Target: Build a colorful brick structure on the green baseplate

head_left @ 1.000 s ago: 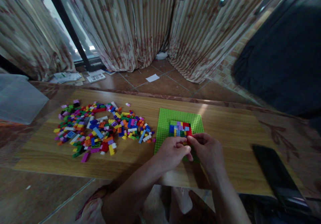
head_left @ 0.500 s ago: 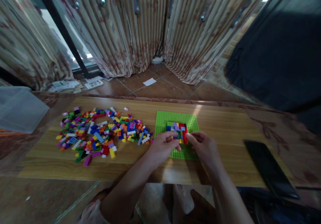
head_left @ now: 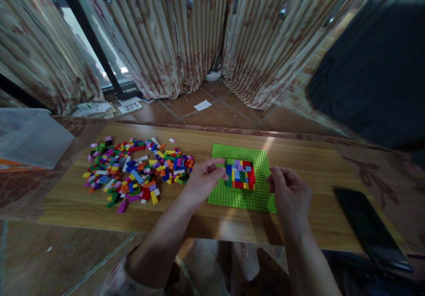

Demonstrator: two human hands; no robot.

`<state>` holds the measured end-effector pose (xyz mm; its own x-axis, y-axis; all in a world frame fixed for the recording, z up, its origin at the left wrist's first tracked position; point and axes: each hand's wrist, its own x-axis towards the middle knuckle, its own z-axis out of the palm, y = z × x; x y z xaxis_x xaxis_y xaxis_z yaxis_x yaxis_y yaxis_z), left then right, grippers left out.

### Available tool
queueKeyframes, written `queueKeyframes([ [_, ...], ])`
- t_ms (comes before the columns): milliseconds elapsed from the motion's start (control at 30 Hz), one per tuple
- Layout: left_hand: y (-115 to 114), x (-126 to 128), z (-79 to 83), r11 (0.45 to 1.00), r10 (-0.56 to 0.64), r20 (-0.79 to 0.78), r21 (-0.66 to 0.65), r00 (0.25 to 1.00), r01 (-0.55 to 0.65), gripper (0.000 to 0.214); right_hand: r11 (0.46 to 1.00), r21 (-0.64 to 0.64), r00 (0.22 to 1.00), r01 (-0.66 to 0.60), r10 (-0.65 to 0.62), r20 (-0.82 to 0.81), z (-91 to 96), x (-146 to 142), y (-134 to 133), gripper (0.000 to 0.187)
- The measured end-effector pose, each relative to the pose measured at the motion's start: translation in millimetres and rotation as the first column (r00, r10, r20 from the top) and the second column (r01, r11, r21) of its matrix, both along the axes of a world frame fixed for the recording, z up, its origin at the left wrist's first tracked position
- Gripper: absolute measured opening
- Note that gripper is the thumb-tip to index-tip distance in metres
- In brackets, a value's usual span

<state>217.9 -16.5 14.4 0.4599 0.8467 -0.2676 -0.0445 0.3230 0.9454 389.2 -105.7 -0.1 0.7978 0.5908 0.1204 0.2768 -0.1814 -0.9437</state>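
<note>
On the wooden table lies a green studded baseplate (head_left: 242,201), with a low block of coloured toy bricks (head_left: 241,175) pressed onto its middle. Red bricks run along the block's right side, and blue and green ones along its left. My left hand (head_left: 205,180) is over the plate's left edge, thumb and forefinger apart at the block's left side, with nothing visible between them. At the plate's right edge, away from the block, my right hand (head_left: 290,194) is curled with its fingers together. Anything inside those fingers is hidden.
A wide pile of loose bricks (head_left: 133,167) covers the table's left part. A dark flat phone-like slab (head_left: 368,225) lies at the right end. A translucent plastic bin (head_left: 33,136) stands past the left end. Striped curtains (head_left: 186,44) hang behind.
My right hand has drawn back to the right, off the brick block. My left hand has shifted slightly left and up, leaving more of the block visible. The camera view has shifted a little.
</note>
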Motion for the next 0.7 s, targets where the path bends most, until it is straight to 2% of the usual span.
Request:
queueKeyframes([
  [133,16.3,-18.2,5.9,0.981,0.195,0.114,-0.001,0.974,-0.196,0.035,0.999,0.017,0.993,-0.048,0.046,0.105,-0.2,-16.8,1.4,0.031],
  [233,31.5,-38.5,12.7,0.926,0.369,0.2,0.008,0.908,-0.378,0.032,0.984,-0.013,0.97,-0.179,0.178,0.165,-1.4,-38.2,3.0,0.027],
  [300,40.2,-53.9,16.3,0.869,0.475,0.253,0.012,0.843,-0.494,0.028,0.945,-0.061,0.919,-0.321,0.327,0.219,-3.4,-54.4,5.0,0.024],
  [367,46.4,-68.2,18.2,0.822,0.54,0.293,0.016,0.789,-0.569,0.024,0.872,-0.118,0.828,-0.474,0.487,0.276,-6.6,-69.5,8.0,0.02],
  [433,49.8,-79.2,18.5,0.804,0.562,0.311,0.011,0.766,-0.594,0.022,0.794,-0.172,0.73,-0.583,0.605,0.319,-10.5,-81.2,11.7,0.018],
  [500,51.2,-85.8,18.1,0.809,0.561,0.313,-0.014,0.766,-0.587,0.022,0.754,-0.237,0.67,-0.613,0.654,0.35,-14.1,-88.2,15.4,0.019],
  [700,52.7,-91.8,17.9,0.838,0.535,0.301,-0.073,0.789,-0.54,0.022,0.755,-0.363,0.639,-0.546,0.656,0.401,-18.1,-91.3,22.4,0.019],
])
